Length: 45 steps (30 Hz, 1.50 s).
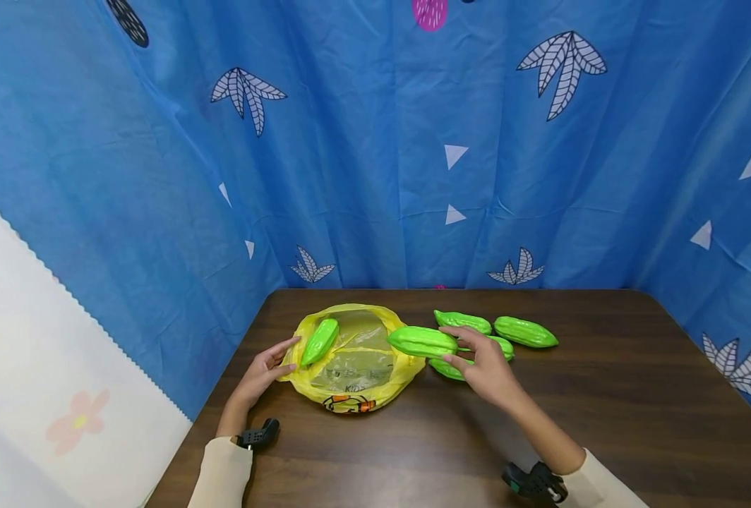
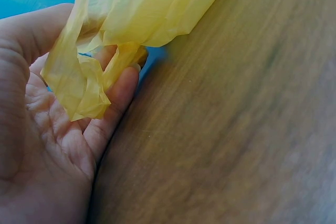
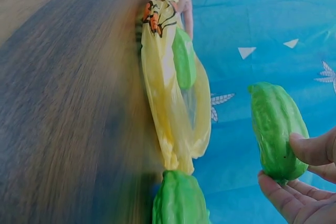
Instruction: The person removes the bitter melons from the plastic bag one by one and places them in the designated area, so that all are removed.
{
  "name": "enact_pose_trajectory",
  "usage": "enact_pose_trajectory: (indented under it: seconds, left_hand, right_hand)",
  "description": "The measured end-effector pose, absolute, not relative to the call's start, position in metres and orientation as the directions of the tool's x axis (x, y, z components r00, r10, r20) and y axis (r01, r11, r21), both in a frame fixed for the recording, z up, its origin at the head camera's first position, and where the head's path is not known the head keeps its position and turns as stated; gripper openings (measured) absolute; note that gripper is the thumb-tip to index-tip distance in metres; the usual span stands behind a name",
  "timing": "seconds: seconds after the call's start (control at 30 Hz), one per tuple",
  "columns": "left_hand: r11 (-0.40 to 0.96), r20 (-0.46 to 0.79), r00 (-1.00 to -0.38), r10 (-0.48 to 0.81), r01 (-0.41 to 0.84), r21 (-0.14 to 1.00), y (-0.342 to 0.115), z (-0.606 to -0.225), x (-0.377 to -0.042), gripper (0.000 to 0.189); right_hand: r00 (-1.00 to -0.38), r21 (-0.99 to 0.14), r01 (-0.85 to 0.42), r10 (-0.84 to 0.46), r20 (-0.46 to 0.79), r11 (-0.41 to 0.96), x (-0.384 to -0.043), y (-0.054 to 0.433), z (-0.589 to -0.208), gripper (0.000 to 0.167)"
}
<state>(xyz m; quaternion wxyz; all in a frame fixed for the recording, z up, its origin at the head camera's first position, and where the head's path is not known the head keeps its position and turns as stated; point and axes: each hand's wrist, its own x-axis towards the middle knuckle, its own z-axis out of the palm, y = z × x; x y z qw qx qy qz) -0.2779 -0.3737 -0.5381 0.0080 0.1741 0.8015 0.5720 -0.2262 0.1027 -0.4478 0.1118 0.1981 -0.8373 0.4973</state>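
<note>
A yellow plastic bag lies on the table with its mouth spread wide, and one bright green ridged gourd is inside at its left. At the bag's left rim, my left hand holds the edge; in the left wrist view the crumpled yellow plastic sits between thumb and fingers. My right hand grips another green ridged gourd by its right end, raised near the bag's right rim. The right wrist view shows thumb and fingers on this gourd, clear of the table.
Several more green gourds lie right of the bag, among them one at the back and one farther right. The brown wooden table reaches back to a blue patterned curtain. A white cloth hangs at the left.
</note>
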Motion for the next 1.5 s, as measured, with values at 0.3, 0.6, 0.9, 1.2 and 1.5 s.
enact_pose_trajectory:
  seconds: [0.3, 0.6, 0.9, 1.2, 1.5]
  left_hand:
    - [0.276, 0.181, -0.941, 0.287, 0.262, 0.925, -0.374, -0.540, -0.277, 0.059]
    - [0.283, 0.175, -0.944, 0.278, 0.255, 0.925, -0.373, -0.539, -0.277, 0.059]
    - [0.292, 0.172, -0.947, 0.271, 0.251, 0.923, -0.373, -0.536, -0.276, 0.059]
    - [0.295, 0.168, -0.947, 0.275, 0.249, 0.922, -0.373, -0.537, -0.276, 0.059]
    - [0.287, 0.179, -0.942, 0.282, 0.262, 0.921, -0.373, -0.537, -0.277, 0.059]
  right_hand:
    - [-0.908, -0.780, -0.418, -0.197, 0.369, 0.466, -0.223, 0.122, -0.454, 0.049]
    - [-0.907, -0.764, -0.421, -0.204, 0.369, 0.489, -0.219, 0.141, -0.457, 0.047]
    - [-0.915, -0.757, -0.401, -0.176, 0.364, 0.516, -0.217, 0.160, -0.459, 0.049]
    - [-0.918, -0.750, -0.388, -0.149, 0.368, 0.535, -0.215, 0.178, -0.460, 0.049]
    - [-0.920, -0.734, -0.375, -0.126, 0.372, 0.566, -0.215, 0.194, -0.465, 0.048]
